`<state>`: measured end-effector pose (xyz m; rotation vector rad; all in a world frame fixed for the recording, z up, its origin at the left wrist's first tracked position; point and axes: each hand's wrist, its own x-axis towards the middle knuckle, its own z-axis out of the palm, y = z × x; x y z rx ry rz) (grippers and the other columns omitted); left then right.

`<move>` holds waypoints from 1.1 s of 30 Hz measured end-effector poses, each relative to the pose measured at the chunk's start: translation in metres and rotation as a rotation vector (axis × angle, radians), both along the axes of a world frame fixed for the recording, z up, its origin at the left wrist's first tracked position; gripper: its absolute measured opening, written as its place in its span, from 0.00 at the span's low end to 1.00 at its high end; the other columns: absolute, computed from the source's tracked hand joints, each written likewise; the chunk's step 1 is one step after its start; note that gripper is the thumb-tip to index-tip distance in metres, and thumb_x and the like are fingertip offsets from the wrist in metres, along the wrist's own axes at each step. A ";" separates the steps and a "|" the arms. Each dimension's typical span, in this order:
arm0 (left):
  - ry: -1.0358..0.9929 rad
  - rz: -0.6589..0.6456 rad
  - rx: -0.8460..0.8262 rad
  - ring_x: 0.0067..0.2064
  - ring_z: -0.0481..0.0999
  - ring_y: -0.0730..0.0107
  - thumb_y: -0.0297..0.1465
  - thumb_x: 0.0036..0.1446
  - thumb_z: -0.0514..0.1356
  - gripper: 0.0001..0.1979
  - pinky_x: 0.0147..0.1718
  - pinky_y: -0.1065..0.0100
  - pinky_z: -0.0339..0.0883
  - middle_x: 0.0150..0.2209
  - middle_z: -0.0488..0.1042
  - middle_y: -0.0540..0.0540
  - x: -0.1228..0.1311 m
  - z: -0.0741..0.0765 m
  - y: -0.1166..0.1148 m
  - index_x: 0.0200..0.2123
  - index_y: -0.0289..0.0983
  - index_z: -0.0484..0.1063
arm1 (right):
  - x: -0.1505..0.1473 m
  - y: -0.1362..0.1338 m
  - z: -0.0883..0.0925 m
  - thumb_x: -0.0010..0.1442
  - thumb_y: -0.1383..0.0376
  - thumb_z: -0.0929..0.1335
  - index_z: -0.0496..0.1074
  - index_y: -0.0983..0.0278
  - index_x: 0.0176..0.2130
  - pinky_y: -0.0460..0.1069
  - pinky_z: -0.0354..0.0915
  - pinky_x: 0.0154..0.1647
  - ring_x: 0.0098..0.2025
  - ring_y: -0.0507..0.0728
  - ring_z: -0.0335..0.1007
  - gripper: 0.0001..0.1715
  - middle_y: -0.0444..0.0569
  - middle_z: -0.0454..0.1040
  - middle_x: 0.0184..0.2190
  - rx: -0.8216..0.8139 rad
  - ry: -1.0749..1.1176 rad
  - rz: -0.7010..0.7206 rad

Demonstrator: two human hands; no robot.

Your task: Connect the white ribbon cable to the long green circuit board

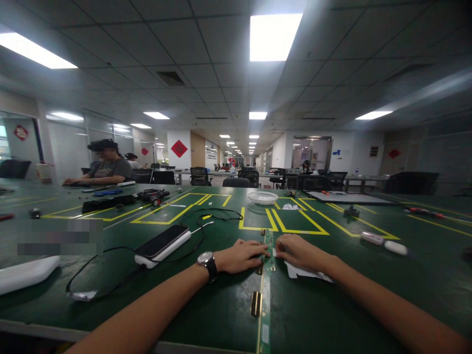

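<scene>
- Blown-out ceiling panel (276, 37) overhead; dim elsewhere
- Hazy glare streaks (435, 86) at upper right
- Faint sheen on the desk (230, 309)
- Edges stretched, soft
- Pixelated patches (59, 238) at left

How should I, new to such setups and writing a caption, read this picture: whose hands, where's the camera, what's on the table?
There is no machine: these are a person's own bare hands, seen from a camera worn on their head. On the green table lies a long, narrow circuit board. The left hand, with a watch on its wrist, has its fingers on the board. The right hand is close by the board's right edge; whether it pinches anything is too small to tell. A white sheet shows under it. To the left, a phone lies on a white block; farther off is a white basket.
</scene>
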<state>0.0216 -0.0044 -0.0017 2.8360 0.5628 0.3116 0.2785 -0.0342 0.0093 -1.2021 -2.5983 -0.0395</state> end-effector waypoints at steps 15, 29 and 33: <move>-0.003 -0.004 0.015 0.66 0.57 0.55 0.35 0.68 0.50 0.19 0.59 0.50 0.53 0.67 0.57 0.46 -0.001 -0.004 0.001 0.61 0.50 0.61 | 0.005 0.003 0.006 0.64 0.62 0.65 0.74 0.64 0.37 0.49 0.63 0.39 0.36 0.56 0.71 0.10 0.48 0.76 0.34 -0.108 0.108 0.011; 0.010 -0.009 -0.014 0.67 0.56 0.56 0.35 0.68 0.49 0.19 0.58 0.52 0.52 0.67 0.57 0.46 0.000 0.000 0.000 0.61 0.49 0.60 | 0.006 0.003 0.000 0.55 0.66 0.68 0.75 0.63 0.37 0.48 0.64 0.39 0.36 0.55 0.71 0.07 0.47 0.77 0.35 -0.088 0.116 -0.012; 0.013 -0.012 -0.024 0.67 0.56 0.57 0.35 0.68 0.50 0.19 0.58 0.52 0.51 0.67 0.57 0.47 0.000 -0.001 0.002 0.61 0.50 0.60 | 0.005 0.005 -0.001 0.55 0.66 0.68 0.74 0.63 0.37 0.48 0.63 0.38 0.36 0.55 0.71 0.08 0.46 0.76 0.34 -0.099 0.120 -0.035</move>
